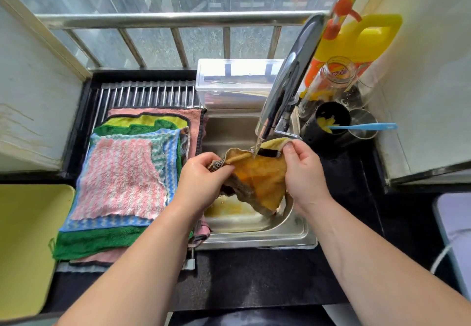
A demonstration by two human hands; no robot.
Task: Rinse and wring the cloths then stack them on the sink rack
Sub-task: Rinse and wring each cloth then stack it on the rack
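Looking down over the sink (254, 234), we see a person's two hands holding an orange-yellow cloth (262, 175) spread beneath the faucet (288, 83). The left hand (201, 175) grips one upper corner, its fingers curled round a bunched, dark-patterned edge. The right hand (303, 173) pinches the opposite upper edge between thumb and fingers. The cloth hangs between them over the basin, and we cannot tell whether its lower tip touches the bottom. A thin stream of water falls from the spout onto the cloth's top edge. Hands and cloth hide much of the basin floor, where a yellowish stain shows.

To the left, a stack of cloths (119, 180) lies on the sink rack (147, 94). A pink-and-white one is on top; the blue-striped, green, yellow-green and pink ones below show only as edges. The left forearm covers the stack's near right corner, and the rack's bars show mostly behind the stack.

Behind the sink stands a clear plastic box (237, 81), its contents hard to make out. The faucet partly hides a yellow bottle (356, 43) beside a glass jar (328, 78). A black cup (328, 119) holds a blue-handled tool (364, 126) whose head is hidden inside.
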